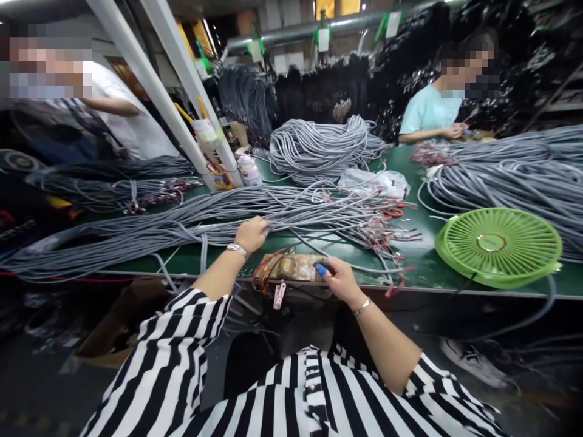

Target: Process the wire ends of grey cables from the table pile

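Observation:
My left hand [252, 233] is closed on a strand of the long grey cable bundle [182, 221] that lies across the green table [419, 267]. My right hand [336, 276] rests at the table's near edge, fingers curled round a small blue-tipped thing beside a worn brown block [291, 267] with coloured wires. The bundle's stripped red and white wire ends [382, 233] fan out to the right of my hands. Both my arms wear striped sleeves and wrist bands.
A green fan [498, 246] lies flat on the table at the right. More grey cable coils [323, 145] sit at the back, with a plastic bag [376, 181] in front of them. White posts [177, 91] rise at the left. Two other people work across the table.

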Available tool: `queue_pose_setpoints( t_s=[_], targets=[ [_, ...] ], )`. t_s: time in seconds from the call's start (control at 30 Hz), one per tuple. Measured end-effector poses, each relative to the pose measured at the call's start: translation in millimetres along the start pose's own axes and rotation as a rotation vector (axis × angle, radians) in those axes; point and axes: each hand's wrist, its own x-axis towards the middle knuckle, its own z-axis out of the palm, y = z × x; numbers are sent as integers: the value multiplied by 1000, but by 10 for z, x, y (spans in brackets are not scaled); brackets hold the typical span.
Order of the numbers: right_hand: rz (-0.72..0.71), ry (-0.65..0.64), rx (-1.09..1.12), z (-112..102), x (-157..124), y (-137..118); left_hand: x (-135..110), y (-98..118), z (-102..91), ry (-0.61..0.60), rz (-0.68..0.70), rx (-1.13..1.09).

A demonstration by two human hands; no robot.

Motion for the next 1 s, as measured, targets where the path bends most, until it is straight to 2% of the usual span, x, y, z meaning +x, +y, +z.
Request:
queue_pose_setpoints(
  t_s=[0.1,0.17,0.23,0.3,0.37,0.4,0.5,0.57,0.67,0.73,0.77,0.83,0.87,0.93,1.0],
  targets=[
    [15,19,41,3,-10,22,19,-74,-291,296,-169,-103],
    [21,29,63,2,-13,44,-38,7,-524,392,-179,-161],
    [30,33,82,-7,-16,70,-184,233,-741,322,-18,-239],
    [46,43,81,-24,-24,95,-412,566,-904,154,226,-350],
    [46,41,56,-38,-44,109,-678,918,-991,-1,441,-455],
    [27,27,32,-41,-58,112,-809,1071,-1006,-41,515,-504],
    [-100,-32,-81,-20,-112,110,-1156,1358,-966,-127,534,-597],
    [-179,-51,-188,19,-154,98,-1363,1401,-893,-204,481,-674],
    [-203,-78,-277,109,-244,44,-1719,1325,-736,-340,382,-864],
    [-153,-135,-217,195,-338,-30,-2017,1231,-605,-421,204,-1055],
    [-109,-181,-155,248,-396,-79,-2182,1176,-536,-440,61,-1162],
    [15,-307,11,378,-524,-192,-2519,1052,-403,-356,-265,-1352],
    [92,-383,108,453,-586,-255,-2681,985,-345,-299,-378,-1391],
    [252,-542,308,611,-685,-382,-2967,851,-250,-195,-501,-1384],
    [367,-660,474,765,-732,-504,-3179,735,-183,-165,-519,-1318]
  ],
)
